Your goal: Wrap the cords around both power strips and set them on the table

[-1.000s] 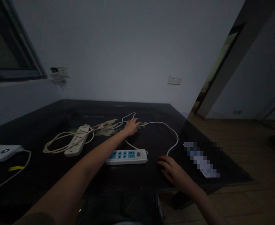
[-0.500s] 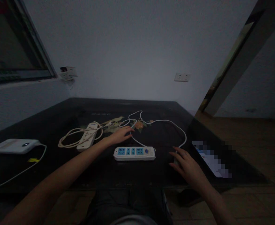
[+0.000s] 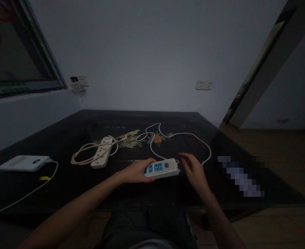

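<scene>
Table (image 3: 168, 195), front half: left hand (image 3: 138, 172) pinches the blue-socketed strip (image 3: 171, 168) by one end; right hand (image 3: 196, 173), thumb and fingers parted, beside its other end. Table, centre: looped cord (image 3: 191, 134) may tangle if strip is pulled.

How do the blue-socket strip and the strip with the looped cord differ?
The blue-socket strip is gripped at one end by the left hand; the looped-cord strip lies untouched. The blue-socket strip sits crosswise, while the looped-cord strip points more away from the person. The first has blue sockets, the second pale ones. Both are long, whitish and corded.
</scene>
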A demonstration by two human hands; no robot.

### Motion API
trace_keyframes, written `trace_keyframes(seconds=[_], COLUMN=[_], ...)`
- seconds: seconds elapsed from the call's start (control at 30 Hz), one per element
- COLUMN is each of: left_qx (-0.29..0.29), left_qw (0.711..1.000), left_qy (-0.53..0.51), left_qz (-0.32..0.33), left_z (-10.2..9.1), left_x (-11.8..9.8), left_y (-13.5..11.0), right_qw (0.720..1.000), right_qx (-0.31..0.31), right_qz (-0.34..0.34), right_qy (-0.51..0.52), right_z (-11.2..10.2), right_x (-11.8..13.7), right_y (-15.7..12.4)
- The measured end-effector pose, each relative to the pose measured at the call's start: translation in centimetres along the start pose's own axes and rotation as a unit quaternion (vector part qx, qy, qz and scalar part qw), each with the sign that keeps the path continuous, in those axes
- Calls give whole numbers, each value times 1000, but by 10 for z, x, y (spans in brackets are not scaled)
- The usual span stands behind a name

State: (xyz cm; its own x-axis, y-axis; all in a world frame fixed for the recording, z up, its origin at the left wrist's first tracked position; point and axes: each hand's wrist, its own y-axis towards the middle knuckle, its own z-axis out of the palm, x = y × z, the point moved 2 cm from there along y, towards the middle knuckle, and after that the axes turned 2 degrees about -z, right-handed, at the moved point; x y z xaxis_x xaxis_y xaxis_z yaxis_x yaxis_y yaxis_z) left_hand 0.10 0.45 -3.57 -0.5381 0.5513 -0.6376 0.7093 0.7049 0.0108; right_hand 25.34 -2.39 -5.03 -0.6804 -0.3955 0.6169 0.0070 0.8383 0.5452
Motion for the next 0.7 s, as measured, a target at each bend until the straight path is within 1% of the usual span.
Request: trace_keyframes(seconds=[0.07, 0.13, 0.17, 0.23, 0.3, 0.33, 0.4, 0.47, 0.53, 0.6, 0.67, 0.7], left_qx=[-49, -105, -118, -130, -155, -165, -164, -181, -212, -254, -285, -301], left_qw=[996, 982, 970, 931, 892, 882, 879, 876, 874, 870, 866, 862], left_qy=[-79, -156, -210, -334, -414, -428, -428, -420, -402, -383, -364, -355], left_qz=[3, 16, 29, 65, 100, 110, 130, 154, 170, 181, 193, 201], left_z=[-11, -25, -32, -46, -62, -71, -86, -99, -109, -116, -122, -125], left_x=[-7, -17, -22, -36, -52, -61, -81, -102, -120, -132, -137, -136], left_y=[-10, -20, -25, -31, -36, -38, -42, -47, -52, -57, -60, -62], right_qw=[999, 997, 995, 986, 975, 971, 963, 955, 938, 915, 897, 890], right_qx=[-43, -42, -29, 8, 39, 49, 58, 76, 120, 187, 240, 251], right_qz=[7, 9, 8, -3, -32, -53, -99, -134, -163, -155, -104, -69], right_qy=[24, 66, 97, 165, 215, 229, 243, 252, 283, 321, 356, 374], right_z=[-2, -1, 2, 10, 21, 28, 41, 57, 74, 89, 98, 100], right_x=[-4, -1, 5, 22, 45, 57, 83, 105, 121, 129, 125, 120], right_y=[4, 10, 13, 25, 40, 48, 65, 77, 81, 77, 68, 63])
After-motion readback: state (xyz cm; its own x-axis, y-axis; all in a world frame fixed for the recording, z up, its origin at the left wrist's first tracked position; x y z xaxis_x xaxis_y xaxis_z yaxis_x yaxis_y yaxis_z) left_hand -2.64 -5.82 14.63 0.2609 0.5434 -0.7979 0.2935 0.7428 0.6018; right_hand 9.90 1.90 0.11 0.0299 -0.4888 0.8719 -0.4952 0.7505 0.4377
